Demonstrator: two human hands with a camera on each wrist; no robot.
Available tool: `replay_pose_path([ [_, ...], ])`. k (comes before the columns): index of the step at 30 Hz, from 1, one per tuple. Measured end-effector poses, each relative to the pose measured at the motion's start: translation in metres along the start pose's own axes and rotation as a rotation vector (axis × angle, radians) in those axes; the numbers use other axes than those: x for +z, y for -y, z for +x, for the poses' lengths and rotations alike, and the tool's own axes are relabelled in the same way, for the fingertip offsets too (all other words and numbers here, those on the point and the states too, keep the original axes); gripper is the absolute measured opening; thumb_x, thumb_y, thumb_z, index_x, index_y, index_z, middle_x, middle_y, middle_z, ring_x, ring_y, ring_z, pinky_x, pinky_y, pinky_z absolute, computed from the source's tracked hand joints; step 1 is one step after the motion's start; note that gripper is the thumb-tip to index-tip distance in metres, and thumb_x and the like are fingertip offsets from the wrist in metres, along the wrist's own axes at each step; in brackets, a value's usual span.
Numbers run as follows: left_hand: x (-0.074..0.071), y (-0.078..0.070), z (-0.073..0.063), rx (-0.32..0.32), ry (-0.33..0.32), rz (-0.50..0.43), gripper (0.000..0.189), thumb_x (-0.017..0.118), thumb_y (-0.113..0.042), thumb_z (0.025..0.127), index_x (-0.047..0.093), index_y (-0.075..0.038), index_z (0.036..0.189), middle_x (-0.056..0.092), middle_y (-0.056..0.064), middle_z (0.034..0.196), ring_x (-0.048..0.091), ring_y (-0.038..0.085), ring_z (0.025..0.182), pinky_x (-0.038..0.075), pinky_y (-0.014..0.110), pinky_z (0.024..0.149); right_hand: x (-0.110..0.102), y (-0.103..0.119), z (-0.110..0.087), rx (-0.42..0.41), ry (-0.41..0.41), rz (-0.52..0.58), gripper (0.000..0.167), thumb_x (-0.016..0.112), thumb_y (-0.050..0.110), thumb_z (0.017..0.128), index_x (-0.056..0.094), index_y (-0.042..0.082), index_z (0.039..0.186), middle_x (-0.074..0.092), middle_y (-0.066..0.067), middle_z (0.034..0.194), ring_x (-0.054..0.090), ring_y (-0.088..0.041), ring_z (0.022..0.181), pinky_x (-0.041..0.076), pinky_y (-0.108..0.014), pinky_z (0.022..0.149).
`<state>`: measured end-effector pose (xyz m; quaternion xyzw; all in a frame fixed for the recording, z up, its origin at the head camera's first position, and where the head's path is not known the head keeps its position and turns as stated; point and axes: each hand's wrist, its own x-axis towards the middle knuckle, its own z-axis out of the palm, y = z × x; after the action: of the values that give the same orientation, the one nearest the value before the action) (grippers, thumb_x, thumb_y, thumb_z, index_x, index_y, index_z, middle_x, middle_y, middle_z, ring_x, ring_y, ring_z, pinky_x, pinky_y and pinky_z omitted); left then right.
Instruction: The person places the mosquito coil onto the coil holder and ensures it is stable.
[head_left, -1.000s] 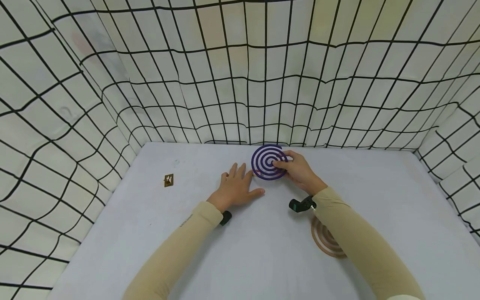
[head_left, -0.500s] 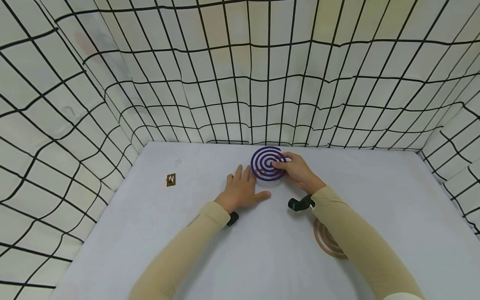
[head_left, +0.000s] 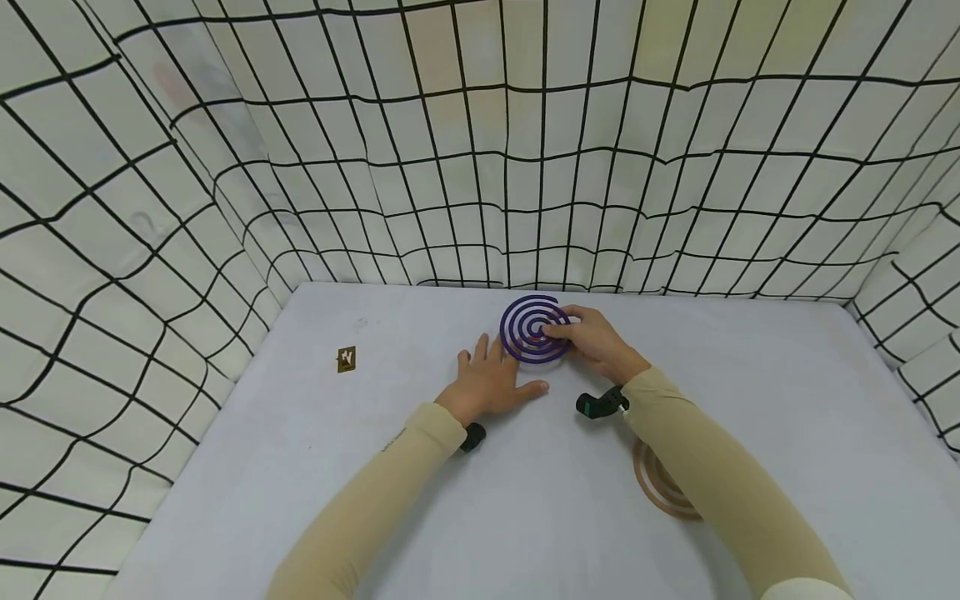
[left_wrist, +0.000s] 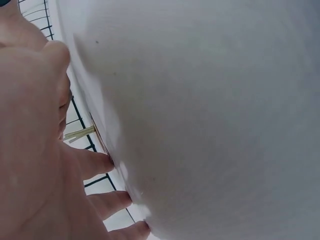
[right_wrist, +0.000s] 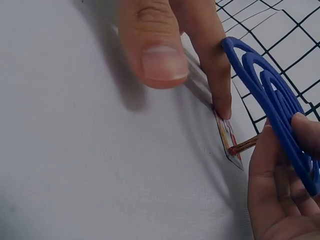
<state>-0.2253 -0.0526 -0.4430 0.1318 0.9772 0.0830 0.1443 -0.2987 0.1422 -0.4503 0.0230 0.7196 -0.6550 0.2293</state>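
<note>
Between its thumb and fingers, my right hand [head_left: 600,343] pinches a dark blue spiral mosquito coil [head_left: 503,332], tilted above the far part of the white table. Beside it my left hand [head_left: 489,388] lies spread and palm down. In the right wrist view, a left fingertip presses the edge of a small flat metal coil stand [right_wrist: 229,137], whose upright prong points at the coil. The coil is close to the prong; whether they touch I cannot tell. From above, the coil and hand mostly hide this stand.
A brown mosquito coil [head_left: 651,483] lies flat on the table [head_left: 525,517], partly hidden under my right forearm. Another small brassy metal stand [head_left: 346,359] lies at the left. Black-gridded white netting [head_left: 517,183] rises at the back and both sides.
The blue coil has shifted slightly left and nearer to me in the right hand. My left hand has slid a little right, closer to the coil. The view has turned slightly.
</note>
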Motion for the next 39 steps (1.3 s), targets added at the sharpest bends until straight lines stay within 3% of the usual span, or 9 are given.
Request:
replay_pose_path([
  [8,0.0023,0.0032,0.0010,0.000,0.001,0.000,0.096,0.045,-0.075,0.097,0.020,-0.013,0.167,0.016,0.017,0.175,0.009,0.042,0.163,0.019,0.067,0.126,0.0009,0.0006,0.0004,0.023,0.021,-0.021,0.052,0.068,0.016,0.100,0.048,0.004,0.147,0.054,-0.018,0.151,0.060,-0.021,0.125,0.050,-0.039,0.113],
  [14,0.0029,0.0028,0.0003,0.004,0.006,-0.006,0.096,0.046,-0.075,0.097,0.019,-0.014,0.167,0.016,0.017,0.175,0.009,0.042,0.163,0.018,0.066,0.126,0.0014,-0.0024,0.0018,0.017,0.020,0.010,0.047,0.069,0.013,0.099,0.051,0.002,0.141,0.059,-0.013,0.142,0.064,-0.013,0.113,0.055,-0.024,0.095],
  [18,0.0037,0.0025,0.0007,0.002,0.007,0.005,0.097,0.044,-0.075,0.097,0.019,-0.014,0.167,0.016,0.016,0.175,0.008,0.042,0.163,0.018,0.066,0.126,0.0021,-0.0034,0.0033,0.013,0.016,0.010,0.046,0.068,0.013,0.099,0.052,0.000,0.141,0.060,-0.011,0.137,0.064,-0.010,0.107,0.056,-0.020,0.088],
  [34,0.0013,0.0015,-0.0018,-0.005,0.021,0.017,0.093,0.044,-0.075,0.097,0.025,-0.015,0.166,0.016,0.014,0.175,0.008,0.041,0.163,0.017,0.064,0.127,0.0013,-0.0050,0.0060,0.020,0.033,0.016,0.058,0.066,0.014,0.100,0.043,-0.001,0.153,0.054,-0.016,0.150,0.062,-0.013,0.118,0.052,-0.028,0.104],
  [39,0.0011,0.0022,-0.0014,-0.002,0.020,0.019,0.093,0.045,-0.075,0.097,0.027,-0.014,0.165,0.017,0.014,0.175,0.009,0.042,0.163,0.017,0.064,0.126,0.0011,-0.0051,0.0064,0.015,0.035,0.018,0.058,0.065,0.013,0.101,0.043,-0.002,0.152,0.056,-0.015,0.147,0.063,-0.011,0.114,0.053,-0.026,0.102],
])
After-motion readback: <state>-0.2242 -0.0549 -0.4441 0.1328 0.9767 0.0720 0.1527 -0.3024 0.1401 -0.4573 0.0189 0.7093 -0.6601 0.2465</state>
